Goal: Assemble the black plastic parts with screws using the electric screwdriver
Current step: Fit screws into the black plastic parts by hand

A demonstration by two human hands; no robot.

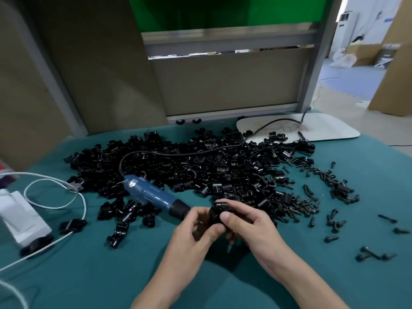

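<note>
Gripping from both sides, the two hands meet over the near middle of the desk (89,275) with one black plastic part (217,211) between them. The left hand (196,228) curls its fingers round the part's left and lower side. The right hand (247,224) pinches it from the right, thumb across the front and forefinger over the top. A short barrel-shaped piece shows at the part's top; the fingers hide the rest, so its long axis cannot be told.

Just left of the hands the electric screwdriver (153,196) lies flat on the desk. Its long axis runs diagonally — cord end up and to the left, black nose down and to the right, aimed at the left hand. The tip is hidden behind that hand. Its black cord (178,153) loops back over the heap of black plastic parts (200,166) toward a white board (312,128) at the far right.

Loose screws (305,206) lie scattered right of the heap — some near the right hand, others well apart. A white cable (55,184) and a white box (22,217) sit at the left edge.
</note>
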